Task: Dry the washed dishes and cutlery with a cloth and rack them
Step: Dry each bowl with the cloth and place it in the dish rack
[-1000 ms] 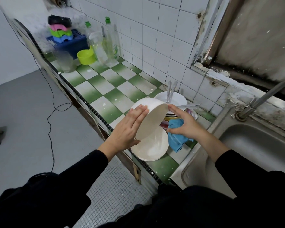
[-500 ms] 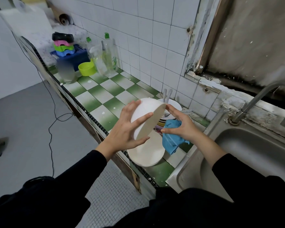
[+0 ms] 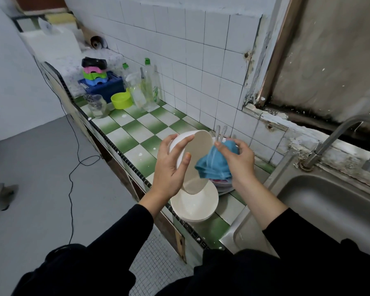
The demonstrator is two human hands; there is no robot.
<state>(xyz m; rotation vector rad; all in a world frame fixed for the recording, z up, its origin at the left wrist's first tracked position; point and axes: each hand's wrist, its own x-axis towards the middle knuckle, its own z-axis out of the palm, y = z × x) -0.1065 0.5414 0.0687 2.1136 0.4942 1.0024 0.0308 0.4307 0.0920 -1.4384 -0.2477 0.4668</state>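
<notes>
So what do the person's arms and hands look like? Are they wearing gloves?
No gloves. The left hand and right hand are bare, with no rings or watch showing. The left sleeve and right sleeve are long, plain and black, and stop short of the wrists.

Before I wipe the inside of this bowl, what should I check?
1. Left hand grips the tilted round white bowl: ok.
2. Right hand holds the bunched blue cloth: ok.
3. Cloth at the bowl's open side: ok.
4. Bowl's inside already dry: cannot tell.
5. Second white bowl well back from the front edge of the green-and-white tiled counter: not ok, it looks close to it.
</notes>
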